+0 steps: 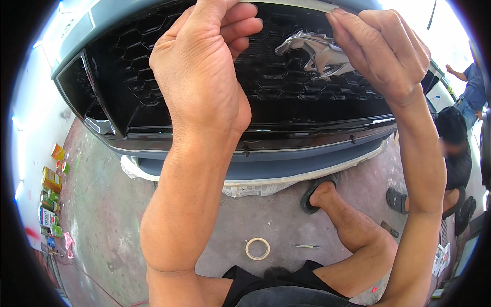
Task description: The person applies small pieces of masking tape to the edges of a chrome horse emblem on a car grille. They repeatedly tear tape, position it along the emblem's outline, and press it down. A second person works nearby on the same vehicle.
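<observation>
Stretched along the top edge of the car's black grille (276,87) is a pale strip of masking tape (296,4). My right hand (386,56) pinches its right end between thumb and fingertips. At the upper left, my left hand (197,66) is closed at the strip's other end; the picture's top edge cuts off its thumb and index finger, while the other fingers curl loosely. Between my hands a chrome horse emblem (319,53) sits on the honeycomb mesh, partly behind my right hand.
Newspaper masking (255,190) hangs under the grey bumper (266,171). A tape roll (257,248) and a pen (305,246) lie on the concrete by my legs. Several cans (51,179) line the left wall. A crouching person (455,148) and a standing one (473,89) are at right.
</observation>
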A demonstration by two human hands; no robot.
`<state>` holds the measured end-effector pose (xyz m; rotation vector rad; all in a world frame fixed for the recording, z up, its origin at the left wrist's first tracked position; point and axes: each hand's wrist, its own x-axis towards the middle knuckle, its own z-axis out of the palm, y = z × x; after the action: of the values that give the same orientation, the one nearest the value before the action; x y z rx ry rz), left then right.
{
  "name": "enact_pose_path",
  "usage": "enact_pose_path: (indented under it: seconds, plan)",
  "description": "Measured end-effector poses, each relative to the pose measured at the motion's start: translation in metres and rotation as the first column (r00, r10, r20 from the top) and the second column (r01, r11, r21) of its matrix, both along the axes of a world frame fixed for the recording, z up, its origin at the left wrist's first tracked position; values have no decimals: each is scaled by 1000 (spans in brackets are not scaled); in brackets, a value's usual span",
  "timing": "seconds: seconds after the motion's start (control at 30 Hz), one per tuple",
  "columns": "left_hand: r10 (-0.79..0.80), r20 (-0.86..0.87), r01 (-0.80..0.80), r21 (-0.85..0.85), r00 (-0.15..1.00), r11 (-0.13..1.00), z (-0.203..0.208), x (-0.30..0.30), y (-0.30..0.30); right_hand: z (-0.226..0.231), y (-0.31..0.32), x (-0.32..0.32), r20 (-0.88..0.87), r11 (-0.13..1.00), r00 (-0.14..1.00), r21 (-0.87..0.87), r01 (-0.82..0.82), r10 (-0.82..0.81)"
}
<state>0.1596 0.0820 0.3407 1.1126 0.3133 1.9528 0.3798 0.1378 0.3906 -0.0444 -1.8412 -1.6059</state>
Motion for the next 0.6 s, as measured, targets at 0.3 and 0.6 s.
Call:
enact_pose_path:
  seconds: [0.3, 0.6]
  plan:
    - [-19, 7, 19, -10, 1000, 1000, 0, 4, 2, -1, 58, -40, -74, 704, 703, 165, -691, 707]
    - [63, -69, -56, 100, 996, 993, -11, -11, 27, 1, 7, -1, -41, 998, 999, 58, -13, 15]
